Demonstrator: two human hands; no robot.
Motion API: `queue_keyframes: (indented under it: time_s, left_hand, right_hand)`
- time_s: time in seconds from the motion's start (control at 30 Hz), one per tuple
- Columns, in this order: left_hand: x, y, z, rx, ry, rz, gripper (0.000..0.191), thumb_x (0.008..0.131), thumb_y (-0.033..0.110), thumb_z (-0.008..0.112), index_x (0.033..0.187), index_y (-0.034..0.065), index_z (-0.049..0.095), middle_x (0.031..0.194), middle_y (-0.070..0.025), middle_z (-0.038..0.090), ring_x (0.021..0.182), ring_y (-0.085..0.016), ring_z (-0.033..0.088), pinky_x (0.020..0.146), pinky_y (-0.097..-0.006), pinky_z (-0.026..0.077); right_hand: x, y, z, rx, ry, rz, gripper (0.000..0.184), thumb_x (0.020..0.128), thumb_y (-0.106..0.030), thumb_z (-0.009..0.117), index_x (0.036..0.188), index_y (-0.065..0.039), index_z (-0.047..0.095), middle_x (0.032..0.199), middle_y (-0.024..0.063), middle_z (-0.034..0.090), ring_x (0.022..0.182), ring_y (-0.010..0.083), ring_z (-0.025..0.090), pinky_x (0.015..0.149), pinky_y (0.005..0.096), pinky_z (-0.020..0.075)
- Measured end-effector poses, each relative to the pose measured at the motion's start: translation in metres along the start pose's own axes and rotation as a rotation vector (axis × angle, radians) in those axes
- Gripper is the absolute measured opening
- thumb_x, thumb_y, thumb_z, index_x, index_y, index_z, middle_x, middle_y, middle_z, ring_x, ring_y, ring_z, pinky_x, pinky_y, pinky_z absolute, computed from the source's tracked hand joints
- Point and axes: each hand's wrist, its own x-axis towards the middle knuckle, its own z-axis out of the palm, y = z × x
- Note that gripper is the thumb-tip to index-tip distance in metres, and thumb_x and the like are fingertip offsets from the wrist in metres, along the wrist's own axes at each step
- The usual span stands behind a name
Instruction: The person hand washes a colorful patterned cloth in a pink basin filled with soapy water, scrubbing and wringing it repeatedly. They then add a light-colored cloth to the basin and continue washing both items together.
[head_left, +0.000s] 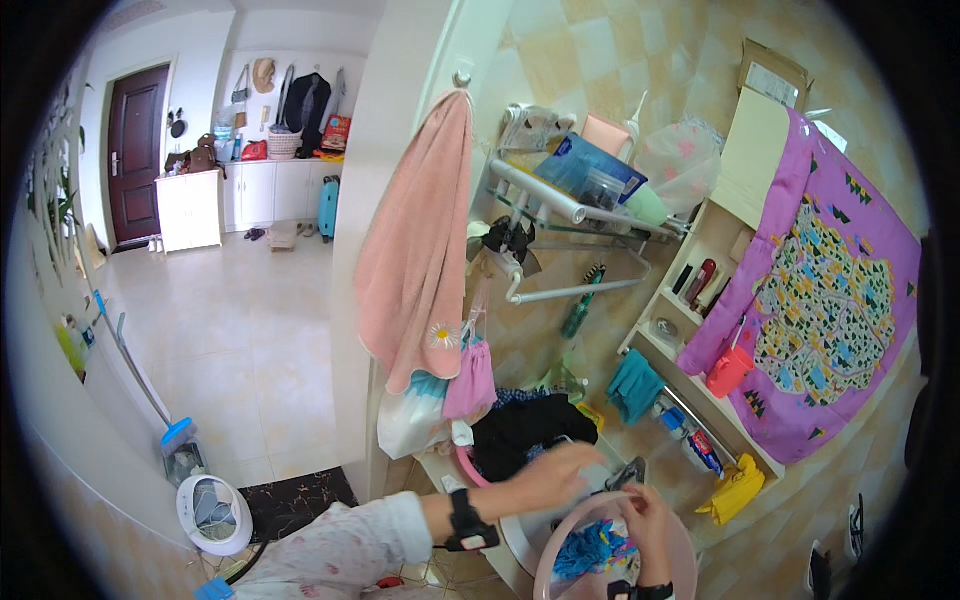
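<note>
A pink plastic basin (667, 559) stands at the sink, with blue and multicoloured cloth (592, 549) inside it. My right hand (646, 517) is at the basin's rim, thumb and fingers close together; whether it pinches anything cannot be told. My left hand (562, 474), slightly blurred, reaches over the white washbasin (521, 536), near the dark faucet (628, 474), its fingers extended and apart, with nothing seen in it. Beyond it, black clothing (532, 431) lies heaped in another pink basin (469, 469).
A pink towel (420, 247) and a small pink bag (472, 379) hang at left. Above the sink are a loaded glass shelf (562, 202), a cabinet under purple cloth (825, 300), a red cup (729, 371) and a yellow cloth (735, 489). A blue broom (178, 433) stands outside.
</note>
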Motion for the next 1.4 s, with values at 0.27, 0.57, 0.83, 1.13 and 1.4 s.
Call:
queue_keyframes:
  time_s: [0.27, 0.57, 0.83, 1.13, 1.4]
  left_hand:
    - [0.014, 0.019, -0.187, 0.3, 0.564, -0.115, 0.059, 0.07, -0.007, 0.057, 0.125, 0.0039, 0.039, 0.113, -0.0105, 0.047, 0.101, -0.02, 0.05, 0.081, -0.0282, 0.045]
    - [0.012, 0.008, -0.286, -0.036, 0.37, -0.291, 0.092, 0.072, -0.005, 0.062, 0.142, 0.0093, 0.004, 0.12, -0.0146, 0.042, 0.099, -0.02, 0.049, 0.081, -0.029, 0.046]
    - [0.027, 0.042, -0.314, -0.179, 0.226, -0.215, 0.097, 0.077, 0.0, 0.062, 0.142, 0.0166, -0.007, 0.124, -0.0171, 0.04, 0.108, -0.024, 0.047, 0.086, -0.0342, 0.046]
    - [0.021, 0.074, -0.259, -1.119, -0.035, -0.38, 0.068, 0.085, 0.041, 0.058, 0.136, 0.016, 0.021, 0.124, -0.01, 0.044, 0.109, -0.024, 0.051, 0.086, -0.0412, 0.047]
    - [0.03, 0.063, -0.112, -1.39, -0.194, -0.777, 0.049, 0.091, 0.039, 0.049, 0.12, -0.0004, 0.046, 0.116, -0.0123, 0.055, 0.105, -0.023, 0.054, 0.088, -0.0402, 0.044]
  right_hand:
    - [0.102, -0.263, 0.094, 0.419, -0.156, -0.527, 0.025, 0.079, -0.004, 0.059, 0.103, -0.002, 0.054, 0.087, 0.005, 0.058, 0.06, 0.0098, 0.057, 0.049, 0.0236, 0.0439]
    - [0.216, -0.423, 0.188, 0.404, 0.098, -0.35, 0.032, 0.075, -0.017, 0.067, 0.098, 0.001, 0.054, 0.08, 0.0136, 0.062, 0.063, 0.0229, 0.062, 0.054, 0.0341, 0.0486]
    - [0.212, -0.47, 0.159, 0.685, 0.359, -0.635, 0.014, 0.083, -0.013, 0.063, 0.086, -0.001, 0.055, 0.068, 0.005, 0.06, 0.052, 0.0114, 0.057, 0.046, 0.0265, 0.0472]
    - [0.07, -0.391, 0.087, 0.758, 0.037, -0.154, 0.027, 0.088, -0.027, 0.057, 0.102, -0.004, 0.057, 0.078, 0.0013, 0.059, 0.062, 0.0079, 0.054, 0.045, 0.022, 0.0398]
    - [-0.001, -0.246, -0.031, 0.652, 0.29, 0.349, 0.036, 0.089, -0.042, 0.05, 0.087, -0.007, 0.059, 0.064, 0.0007, 0.056, 0.044, 0.0095, 0.048, 0.036, 0.025, 0.036]
